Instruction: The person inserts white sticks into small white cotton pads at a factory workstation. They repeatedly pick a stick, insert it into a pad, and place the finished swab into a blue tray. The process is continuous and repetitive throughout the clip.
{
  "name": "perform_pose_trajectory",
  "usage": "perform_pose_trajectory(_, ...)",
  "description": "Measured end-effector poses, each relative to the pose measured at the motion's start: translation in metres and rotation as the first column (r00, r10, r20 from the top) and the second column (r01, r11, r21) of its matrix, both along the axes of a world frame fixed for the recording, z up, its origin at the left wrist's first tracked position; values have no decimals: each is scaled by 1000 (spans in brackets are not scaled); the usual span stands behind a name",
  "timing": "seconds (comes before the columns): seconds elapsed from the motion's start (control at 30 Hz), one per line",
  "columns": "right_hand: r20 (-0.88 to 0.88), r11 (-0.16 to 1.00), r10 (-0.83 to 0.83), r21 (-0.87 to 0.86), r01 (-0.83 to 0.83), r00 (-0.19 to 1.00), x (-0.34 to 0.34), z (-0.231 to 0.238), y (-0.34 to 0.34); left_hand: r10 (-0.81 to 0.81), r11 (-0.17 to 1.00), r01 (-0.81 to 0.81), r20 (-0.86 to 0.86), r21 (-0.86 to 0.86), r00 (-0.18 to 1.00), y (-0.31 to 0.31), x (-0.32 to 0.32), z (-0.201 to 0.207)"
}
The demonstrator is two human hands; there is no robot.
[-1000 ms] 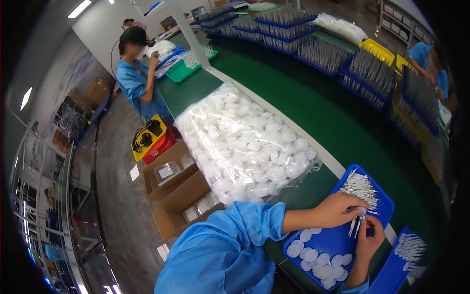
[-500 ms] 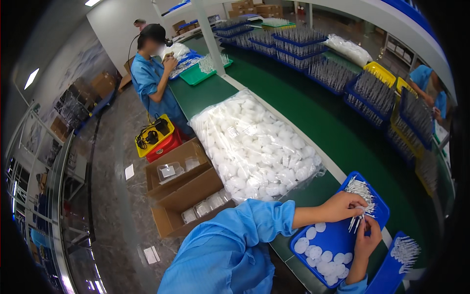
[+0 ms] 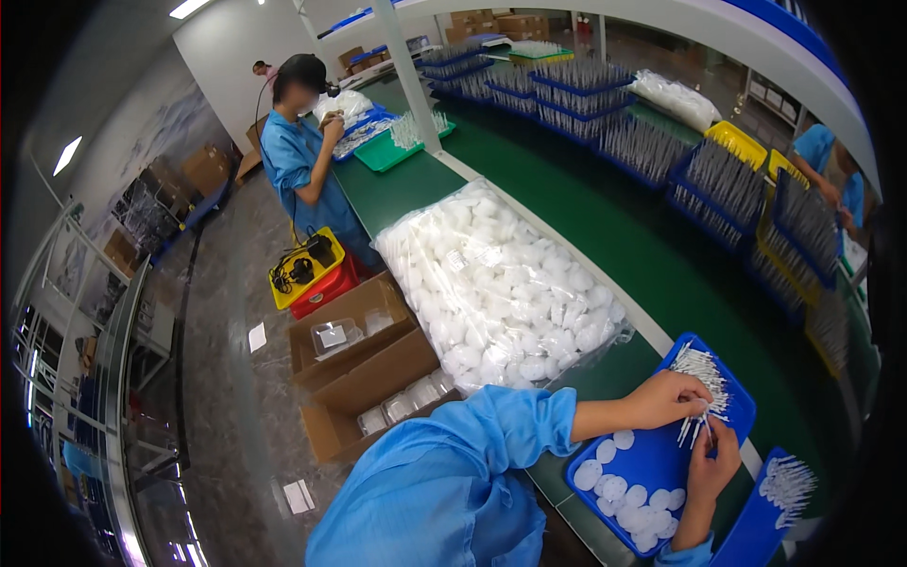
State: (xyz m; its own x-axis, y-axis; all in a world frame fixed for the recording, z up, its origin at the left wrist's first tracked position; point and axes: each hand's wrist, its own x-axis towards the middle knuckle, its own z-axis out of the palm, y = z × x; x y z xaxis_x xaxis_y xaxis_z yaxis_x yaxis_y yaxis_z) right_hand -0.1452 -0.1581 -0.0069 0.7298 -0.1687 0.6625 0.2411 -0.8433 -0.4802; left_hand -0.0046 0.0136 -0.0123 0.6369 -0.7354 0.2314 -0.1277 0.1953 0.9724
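My left hand (image 3: 669, 397) reaches in from the left over a blue tray (image 3: 652, 458). Its fingers are pinched together at the near side of a bundle of thin white sticks (image 3: 701, 373). Just below it, my right hand (image 3: 715, 461) meets it fingertip to fingertip, thumb and fingers closed as well. Something small and pale, perhaps one white stick, is between the fingertips, too small and covered to make out. White round discs (image 3: 642, 515) lie scattered and overlapping in the tray's near part.
A large clear bag of white rounded pieces (image 3: 501, 283) lies on the green table. Beside it are open cardboard boxes (image 3: 354, 378). Another blue tray (image 3: 756, 520) with white sticks is at lower right. Stacked trays of upright sticks (image 3: 718, 180) line the back; a co-worker (image 3: 307, 161) stands far left.
The whole scene has shifted slightly right in the picture. Both hands remain together over the tray, with only small finger movements.
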Motion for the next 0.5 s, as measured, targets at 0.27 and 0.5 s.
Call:
perform_pose_trajectory(0.27,11,999,-19,41,18,1000,1,-2,3,33,999,-34,55,13,998,2,0,4)
perform_pose_trajectory(0.5,-35,997,-80,9,81,996,10,14,11,93,991,-94,9,91,996,9,0,10)
